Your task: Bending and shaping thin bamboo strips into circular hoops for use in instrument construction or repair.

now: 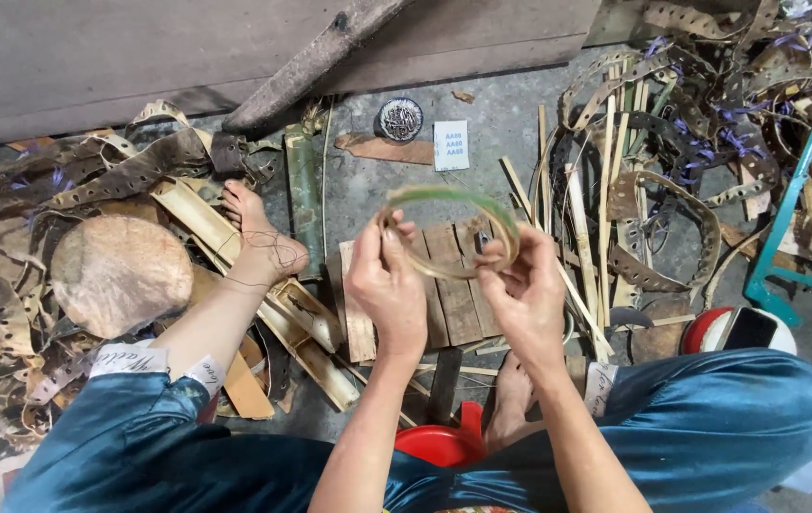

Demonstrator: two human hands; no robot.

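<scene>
bamboo ring (449, 231), one thin strip bent into a loop, is held up in front of the person, over a small slatted wooden board (444, 294) on the concrete floor (501, 123). two hands hold it: the left hand (385, 285) has its grip pinched shut on the ring's left side, thumb and fingertips pressed together on the strip, and the right hand (525, 290) has its grip closed on the ring's right side where the strip ends overlap. two bare feet show, one (259, 237) stretched out at the left beside split bamboo pieces (302, 323), the other (510, 399) tucked below the hands next to one red plastic bowl (434, 442). both legs are in blue trousers (710, 418). one round flat disc (121, 274) lies at the left among piles of punched scrap strips (131, 171), too many to count. more strips and loose bamboo slivers (605, 190) are heaped at the right. one round tin (400, 119) and one small white card (451, 144) lie near the wall. one phone (750, 329) rests on a red and white object at the right, by one teal frame (786, 218).
</scene>
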